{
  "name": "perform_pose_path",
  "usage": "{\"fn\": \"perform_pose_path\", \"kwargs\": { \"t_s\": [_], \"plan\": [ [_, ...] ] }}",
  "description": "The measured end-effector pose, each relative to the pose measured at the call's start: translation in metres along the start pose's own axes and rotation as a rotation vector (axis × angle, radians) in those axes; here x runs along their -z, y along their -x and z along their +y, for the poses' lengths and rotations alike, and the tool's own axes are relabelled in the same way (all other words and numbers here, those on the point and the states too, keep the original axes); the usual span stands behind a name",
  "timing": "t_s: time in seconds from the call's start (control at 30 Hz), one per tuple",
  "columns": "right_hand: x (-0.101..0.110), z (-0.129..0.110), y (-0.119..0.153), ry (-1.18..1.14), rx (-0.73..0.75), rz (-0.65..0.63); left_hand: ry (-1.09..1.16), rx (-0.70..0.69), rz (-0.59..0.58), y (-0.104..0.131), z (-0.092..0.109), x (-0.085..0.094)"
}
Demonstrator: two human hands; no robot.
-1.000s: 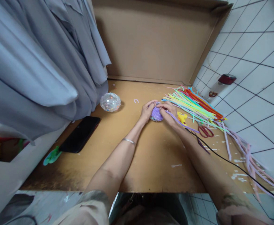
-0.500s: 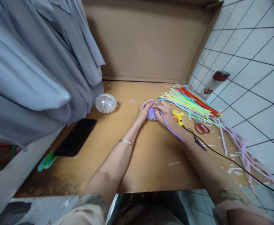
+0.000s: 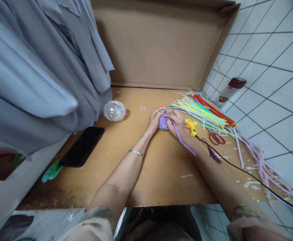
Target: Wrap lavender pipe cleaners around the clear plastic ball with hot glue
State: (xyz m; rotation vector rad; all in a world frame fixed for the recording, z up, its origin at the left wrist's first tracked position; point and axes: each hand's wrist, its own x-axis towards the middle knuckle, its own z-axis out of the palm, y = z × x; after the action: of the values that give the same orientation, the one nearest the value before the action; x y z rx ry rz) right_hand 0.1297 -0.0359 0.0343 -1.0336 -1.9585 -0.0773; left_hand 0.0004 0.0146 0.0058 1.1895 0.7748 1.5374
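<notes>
Both hands meet over the middle of the table around a small round piece covered in rows of purple pipe cleaner [image 3: 164, 123]. My left hand [image 3: 155, 119] is closed around its left side. On its right side, my right hand [image 3: 177, 121] pinches a loose purple pipe cleaner [image 3: 183, 142] against the surface; the free end hangs down over the right wrist. The fingers hide part of the piece. Just right of my right hand lies a yellow hot glue gun [image 3: 192, 127]. Left of the hands sits a clear, faceted ball [image 3: 114, 110] with coloured specks.
A heap of coloured pipe cleaners [image 3: 204, 110] lies at the back right, with red-handled scissors [image 3: 217, 138] in front. The glue gun's black cord [image 3: 239, 167] runs to the right edge. A phone [image 3: 82, 147] lies left, below a grey cloth [image 3: 48, 83]. A bottle [image 3: 230, 90] stands by the tiles.
The hanging end of the purple pipe cleaner has swung slightly down. Both hands keep their hold on the round piece; the whole view has shifted a little.
</notes>
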Motion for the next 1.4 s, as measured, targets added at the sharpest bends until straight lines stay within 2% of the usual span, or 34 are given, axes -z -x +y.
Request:
{"fn": "perform_pose_path", "kwargs": {
  "t_s": [0.33, 0.53, 1.4],
  "plan": [
    [-0.0039, 0.0041, -0.0001, -0.025, 0.012, 0.047, -0.008, 0.013, 0.011, 0.0011, 0.0025, 0.0001],
    [-0.0034, 0.0036, -0.0005, -0.03, -0.024, 0.014, -0.024, -0.021, 0.036, 0.0003, 0.0036, 0.0003],
    [-0.007, 0.01, 0.0004, -0.04, 0.081, 0.085, -0.01, -0.064, 0.028, -0.0034, -0.0033, 0.0016]
  ]
}}
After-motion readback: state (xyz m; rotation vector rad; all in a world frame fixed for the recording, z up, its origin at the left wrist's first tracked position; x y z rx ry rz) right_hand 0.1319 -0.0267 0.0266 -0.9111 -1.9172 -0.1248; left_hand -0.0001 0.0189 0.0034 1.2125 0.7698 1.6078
